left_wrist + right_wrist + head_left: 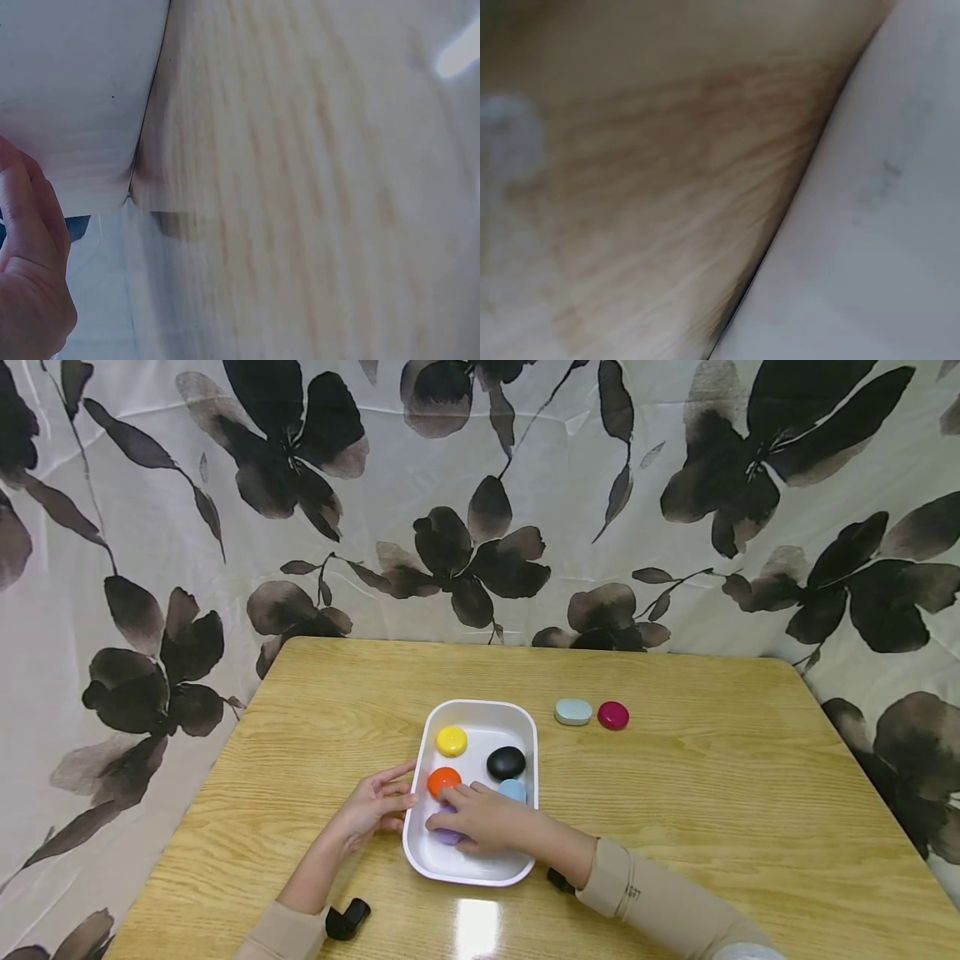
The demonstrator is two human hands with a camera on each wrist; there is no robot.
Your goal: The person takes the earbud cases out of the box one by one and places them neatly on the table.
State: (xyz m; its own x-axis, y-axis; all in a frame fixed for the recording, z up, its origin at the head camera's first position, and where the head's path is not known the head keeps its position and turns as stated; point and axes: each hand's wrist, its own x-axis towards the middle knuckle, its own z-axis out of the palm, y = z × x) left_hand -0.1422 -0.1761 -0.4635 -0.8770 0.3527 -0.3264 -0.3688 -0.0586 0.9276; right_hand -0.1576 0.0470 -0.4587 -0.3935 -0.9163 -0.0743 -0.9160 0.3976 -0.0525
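A white rectangular tray stands on the table, holding several smooth, rounded, pebble-like pieces. My left hand rests against its left wall with mostly straight fingers; the left wrist view shows that hand beside the white side. Over the tray reaches my right hand, fingers curled around a purple pebble-like piece that they partly hide. Just above those fingers lies an orange piece. A yellow piece and a black one sit farther up; a light blue piece is partly covered by the right hand.
Beyond the tray's upper right, a pale mint oval piece and a crimson round piece lie on the wooden table. Behind the far edge hangs a floral cloth. The right wrist view is blurred and shows no fingers.
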